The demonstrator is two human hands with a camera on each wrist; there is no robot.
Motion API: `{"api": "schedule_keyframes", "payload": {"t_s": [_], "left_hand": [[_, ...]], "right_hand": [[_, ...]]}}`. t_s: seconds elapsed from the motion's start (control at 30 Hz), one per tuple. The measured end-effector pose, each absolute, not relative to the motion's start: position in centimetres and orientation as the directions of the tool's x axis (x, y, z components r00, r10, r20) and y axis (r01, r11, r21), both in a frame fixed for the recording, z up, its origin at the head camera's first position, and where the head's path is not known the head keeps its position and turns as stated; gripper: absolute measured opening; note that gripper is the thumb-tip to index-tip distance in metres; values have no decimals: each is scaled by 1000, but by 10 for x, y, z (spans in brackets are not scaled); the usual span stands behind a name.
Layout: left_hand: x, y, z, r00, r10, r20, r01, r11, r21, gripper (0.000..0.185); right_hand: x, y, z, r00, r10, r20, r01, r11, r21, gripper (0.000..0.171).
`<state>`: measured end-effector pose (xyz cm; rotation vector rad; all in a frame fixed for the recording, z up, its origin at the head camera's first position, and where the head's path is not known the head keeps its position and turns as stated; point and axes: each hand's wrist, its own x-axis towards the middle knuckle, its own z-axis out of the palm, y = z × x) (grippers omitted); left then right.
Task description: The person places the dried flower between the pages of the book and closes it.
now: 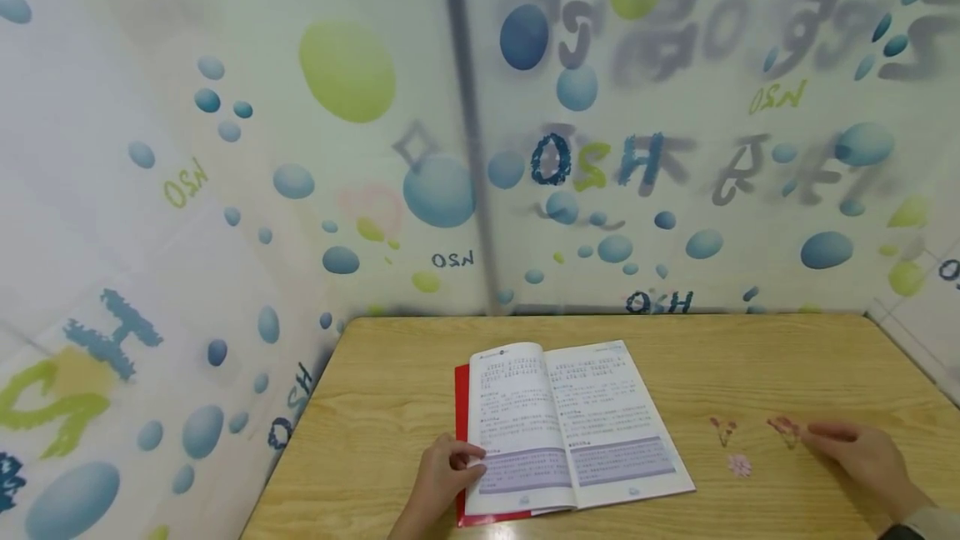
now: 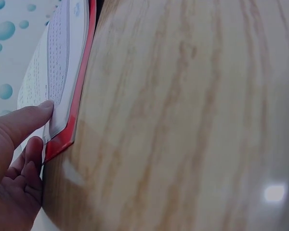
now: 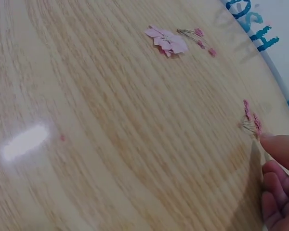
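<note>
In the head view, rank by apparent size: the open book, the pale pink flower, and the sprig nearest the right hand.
1. Open book, by far the largest.
2. Pale pink flower and sprig look about alike; too small to rank.

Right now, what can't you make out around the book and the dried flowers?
- Book text: too small in head view; left wrist view shows only its edge.
- Right hand contact with the nearest sprig: fingertip cut off by right wrist frame edge.
- Left hand palm: cut off below.
</note>
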<state>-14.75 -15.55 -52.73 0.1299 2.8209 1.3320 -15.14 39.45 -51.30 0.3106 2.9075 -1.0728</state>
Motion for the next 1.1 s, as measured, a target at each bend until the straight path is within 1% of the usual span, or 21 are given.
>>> {"api": "schedule_keyframes", "payload": {"t_s": [0.27,0.4,0.5,0.63,0.77,1.1], "left_hand": [[-146,-155,-526,-995,91,39,87,617,782,11],[-145,-154,-526,-995,94,43,91,606,790,11],[-145,-154,-525,-995,91,35,83,601,795,11],[-145,-154,-525,-997,80,8,55,605,794,12],[-146,-154,-526,-997,76,-8,39,607,794,12],[-146,-154,-526,-998,68,-1,42,615,787,12]], "right_hand": [[-148,386,-517,-975,205,-83,209,734,-647,55],[-148,380,-518,-958,268,-104,269,710,-651,56],[-149,375,-518,-951,292,-101,287,715,-638,55],[-148,372,-517,-955,290,-59,265,749,-607,51],[-147,371,-518,-956,291,-35,252,755,-606,46],[-148,370,-517,-965,246,-86,246,746,-619,44]]}}
